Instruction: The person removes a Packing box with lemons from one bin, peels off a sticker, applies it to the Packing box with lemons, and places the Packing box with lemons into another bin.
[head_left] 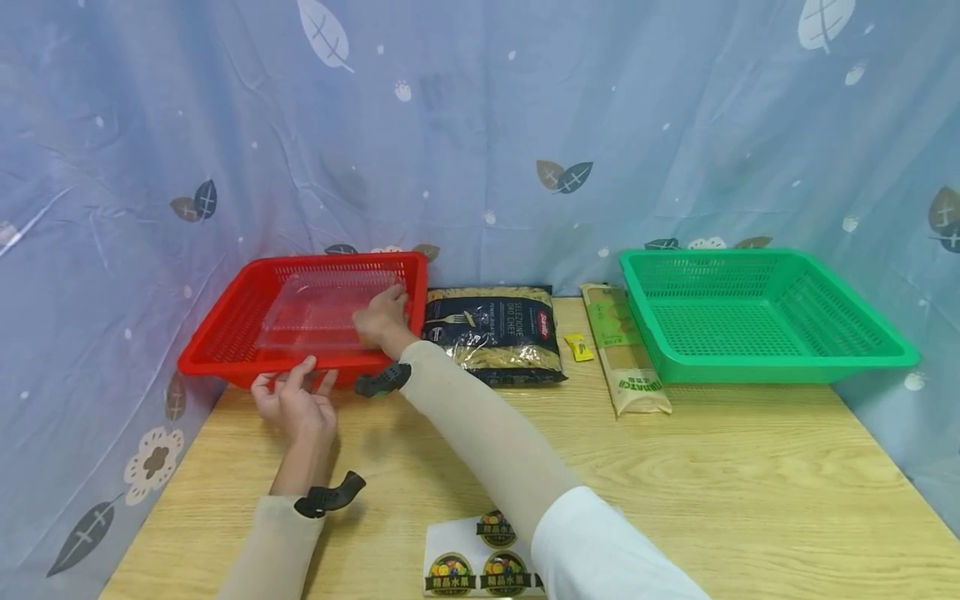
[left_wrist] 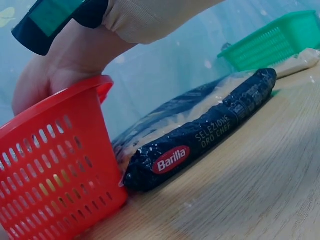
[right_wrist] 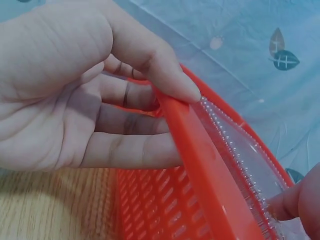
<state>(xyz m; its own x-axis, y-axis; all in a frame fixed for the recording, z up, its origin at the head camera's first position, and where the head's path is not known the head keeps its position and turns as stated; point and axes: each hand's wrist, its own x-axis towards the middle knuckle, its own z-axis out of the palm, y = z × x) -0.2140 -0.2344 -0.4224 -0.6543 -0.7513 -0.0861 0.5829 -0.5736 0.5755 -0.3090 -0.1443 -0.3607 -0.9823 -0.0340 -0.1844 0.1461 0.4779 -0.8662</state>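
Note:
A red basket [head_left: 213, 337] stands at the left of the table, with a clear plastic container [head_left: 322, 304] inside it. My left hand [head_left: 300, 400] grips the basket's front rim; in the right wrist view its thumb [right_wrist: 175, 82] lies over the rim and its fingers are on the outside wall. My right hand [head_left: 384, 319] reaches down into the basket at the container's right end. One of its fingertips [right_wrist: 285, 207] touches the container's beaded edge. Something yellow shows under it and through the slots; the basket wall hides the other fingers in the left wrist view.
A dark Barilla pasta bag [head_left: 495, 329] lies right of the red basket. Beyond it are a small yellow packet [head_left: 579, 347], a long tan packet [head_left: 622, 350] and a green basket [head_left: 757, 362]. A sticker sheet [head_left: 450, 542] lies at the front, partly under the right arm.

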